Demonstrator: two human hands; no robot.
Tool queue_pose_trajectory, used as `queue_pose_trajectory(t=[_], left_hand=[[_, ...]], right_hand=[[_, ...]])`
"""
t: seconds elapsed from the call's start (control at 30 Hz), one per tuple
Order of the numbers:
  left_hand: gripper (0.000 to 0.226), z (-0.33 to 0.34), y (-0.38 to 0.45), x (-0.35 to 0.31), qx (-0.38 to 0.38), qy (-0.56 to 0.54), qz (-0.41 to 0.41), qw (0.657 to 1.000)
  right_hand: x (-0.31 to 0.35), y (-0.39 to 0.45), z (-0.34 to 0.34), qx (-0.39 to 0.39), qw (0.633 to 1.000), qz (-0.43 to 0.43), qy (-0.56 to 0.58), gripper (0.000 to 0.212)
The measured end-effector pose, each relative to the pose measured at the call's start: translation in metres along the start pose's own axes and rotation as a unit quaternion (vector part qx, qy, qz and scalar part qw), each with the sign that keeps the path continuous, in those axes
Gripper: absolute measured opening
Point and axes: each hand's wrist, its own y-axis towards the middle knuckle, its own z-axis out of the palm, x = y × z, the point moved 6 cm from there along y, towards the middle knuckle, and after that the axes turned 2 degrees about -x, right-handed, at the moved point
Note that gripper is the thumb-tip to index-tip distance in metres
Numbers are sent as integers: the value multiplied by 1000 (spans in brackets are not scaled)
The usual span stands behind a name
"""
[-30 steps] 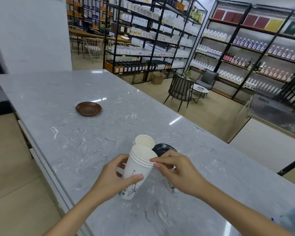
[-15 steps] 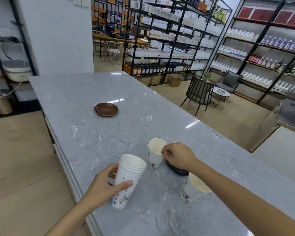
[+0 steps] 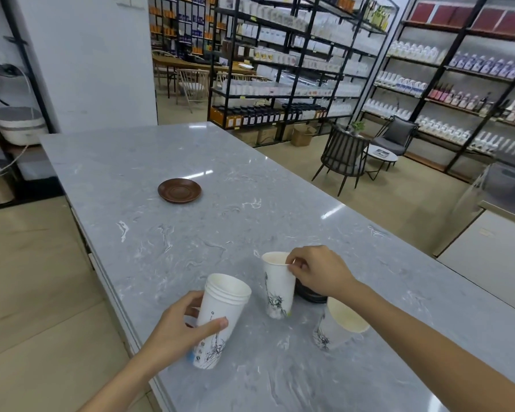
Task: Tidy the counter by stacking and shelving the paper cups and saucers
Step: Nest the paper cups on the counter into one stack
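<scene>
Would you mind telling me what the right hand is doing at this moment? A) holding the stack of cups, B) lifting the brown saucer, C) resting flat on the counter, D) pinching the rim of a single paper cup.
D: the right hand pinches the rim of the single paper cup, while the left hand holds the stack of cups.
</scene>
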Motion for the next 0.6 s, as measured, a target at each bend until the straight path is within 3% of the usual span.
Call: queue_pose_trajectory(t=[0.27, 0.6], left_hand=[[48, 28, 9, 0, 39, -1, -7, 999], [61, 71, 17, -26, 103, 7, 31, 994]], right_hand=[[15, -28, -71, -59, 998, -8, 23, 12], [29, -46, -131, -156, 984, -51, 66, 12]])
